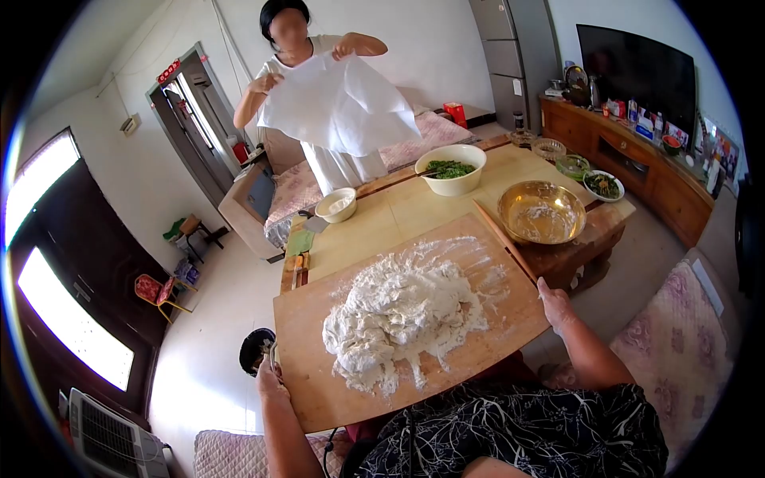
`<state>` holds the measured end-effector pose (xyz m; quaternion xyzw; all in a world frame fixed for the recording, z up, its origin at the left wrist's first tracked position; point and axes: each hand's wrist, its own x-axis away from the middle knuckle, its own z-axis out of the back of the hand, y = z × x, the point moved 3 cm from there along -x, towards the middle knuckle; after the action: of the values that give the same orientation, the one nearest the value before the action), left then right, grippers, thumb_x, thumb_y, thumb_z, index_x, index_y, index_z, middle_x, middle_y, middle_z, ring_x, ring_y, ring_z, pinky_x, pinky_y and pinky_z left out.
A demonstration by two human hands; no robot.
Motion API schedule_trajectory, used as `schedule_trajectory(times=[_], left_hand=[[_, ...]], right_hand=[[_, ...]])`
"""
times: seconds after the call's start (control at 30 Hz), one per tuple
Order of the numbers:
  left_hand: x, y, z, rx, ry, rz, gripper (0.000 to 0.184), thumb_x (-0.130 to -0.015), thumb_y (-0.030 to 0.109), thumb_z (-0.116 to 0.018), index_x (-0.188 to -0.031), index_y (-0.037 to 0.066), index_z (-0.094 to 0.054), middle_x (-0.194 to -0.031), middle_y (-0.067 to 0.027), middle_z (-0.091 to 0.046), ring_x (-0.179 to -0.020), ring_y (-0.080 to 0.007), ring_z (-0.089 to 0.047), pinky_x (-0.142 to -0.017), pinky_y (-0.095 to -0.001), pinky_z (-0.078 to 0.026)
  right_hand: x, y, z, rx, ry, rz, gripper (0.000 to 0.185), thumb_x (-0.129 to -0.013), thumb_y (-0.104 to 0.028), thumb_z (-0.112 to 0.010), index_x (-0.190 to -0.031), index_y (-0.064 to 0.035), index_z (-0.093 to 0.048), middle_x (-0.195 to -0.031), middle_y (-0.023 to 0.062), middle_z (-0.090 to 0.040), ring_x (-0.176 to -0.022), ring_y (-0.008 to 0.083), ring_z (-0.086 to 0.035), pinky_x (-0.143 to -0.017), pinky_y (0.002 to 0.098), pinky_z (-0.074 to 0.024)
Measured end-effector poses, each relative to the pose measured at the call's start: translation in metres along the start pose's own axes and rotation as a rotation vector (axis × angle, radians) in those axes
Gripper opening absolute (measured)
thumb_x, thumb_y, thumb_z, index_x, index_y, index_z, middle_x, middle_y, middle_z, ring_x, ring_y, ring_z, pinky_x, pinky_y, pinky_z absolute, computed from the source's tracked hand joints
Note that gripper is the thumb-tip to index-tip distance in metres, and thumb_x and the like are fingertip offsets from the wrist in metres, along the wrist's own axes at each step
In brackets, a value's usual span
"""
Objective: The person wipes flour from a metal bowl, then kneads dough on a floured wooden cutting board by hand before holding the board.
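Note:
A wide wooden board (303,342) lies over the near edge of the table, with a rough, floury mass of dough (398,315) on its middle. My left hand (271,381) grips the board's left edge, fingers closed round it. At the right edge, my right hand (555,307) holds the board near the end of a long rolling pin (504,240). Loose flour is smeared over the board's right part. Beyond the board stand a gold bowl (542,213) with flour residue and a white bowl of chopped greens (452,169).
Across the table (358,231) a person (319,56) holds up a white sheet (339,103). A small white bowl (335,205) is at the table's far left, a plate of greens (603,186) at the right. A black bin (256,350) stands left of the board.

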<state>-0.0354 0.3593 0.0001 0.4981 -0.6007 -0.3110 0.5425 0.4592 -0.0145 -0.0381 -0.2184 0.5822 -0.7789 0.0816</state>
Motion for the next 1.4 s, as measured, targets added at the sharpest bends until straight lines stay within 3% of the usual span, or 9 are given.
schedule_trajectory(times=[0.5, 0.8, 1.2, 1.27, 1.4], left_hand=[[-0.009, -0.006, 0.009, -0.015, -0.021, -0.015, 0.037, -0.086, 0.037, -0.056, -0.057, 0.017, -0.043, -0.046, 0.0043, -0.038, -0.035, -0.0082, -0.034, -0.035, -0.0215, -0.025], [-0.014, -0.011, 0.016, 0.058, 0.05, 0.014, 0.027, -0.084, 0.035, -0.059, -0.068, 0.017, -0.047, -0.054, 0.0054, -0.045, -0.043, -0.0065, -0.042, -0.038, -0.0191, -0.032], [-0.023, -0.019, 0.025, 0.061, -0.065, 0.033, 0.021, -0.085, 0.031, -0.059, -0.076, 0.014, -0.051, -0.057, 0.0044, -0.046, -0.045, -0.0062, -0.045, -0.04, -0.0189, -0.038], [-0.021, -0.017, 0.023, 0.083, -0.026, 0.007, 0.02, -0.085, 0.031, -0.059, -0.078, 0.014, -0.052, -0.059, 0.0045, -0.047, -0.046, -0.0063, -0.045, -0.041, -0.0189, -0.039], [-0.016, -0.016, 0.016, 0.094, -0.012, 0.007, 0.019, -0.085, 0.031, -0.059, -0.078, 0.014, -0.052, -0.06, 0.0046, -0.047, -0.048, -0.0066, -0.046, -0.042, -0.0189, -0.039]], right_hand=[[-0.002, 0.003, 0.002, 0.062, -0.021, 0.013, 0.061, -0.086, -0.053, -0.05, -0.071, 0.0052, -0.06, -0.066, 0.0083, -0.056, -0.067, 0.0141, -0.048, -0.067, 0.0314, -0.0427], [0.0, -0.001, 0.0, 0.019, -0.032, -0.006, 0.061, -0.087, -0.053, -0.049, -0.072, 0.0053, -0.06, -0.07, 0.0073, -0.057, -0.07, 0.0138, -0.048, -0.07, 0.03, -0.0426], [-0.007, 0.008, 0.0, 0.035, -0.045, 0.0, 0.064, -0.085, -0.056, -0.05, -0.07, 0.0048, -0.059, -0.068, 0.0074, -0.055, -0.068, 0.0134, -0.047, -0.068, 0.0304, -0.0428], [-0.006, 0.007, 0.0, 0.033, -0.053, 0.006, 0.057, -0.084, -0.056, -0.052, -0.066, -0.0019, -0.055, -0.067, 0.0035, -0.052, -0.066, 0.0124, -0.046, -0.065, 0.0288, -0.0412], [-0.011, 0.012, -0.003, 0.019, -0.049, 0.008, 0.057, -0.084, -0.056, -0.052, -0.067, -0.0012, -0.056, -0.068, 0.0035, -0.053, -0.066, 0.0126, -0.047, -0.064, 0.029, -0.0415]])
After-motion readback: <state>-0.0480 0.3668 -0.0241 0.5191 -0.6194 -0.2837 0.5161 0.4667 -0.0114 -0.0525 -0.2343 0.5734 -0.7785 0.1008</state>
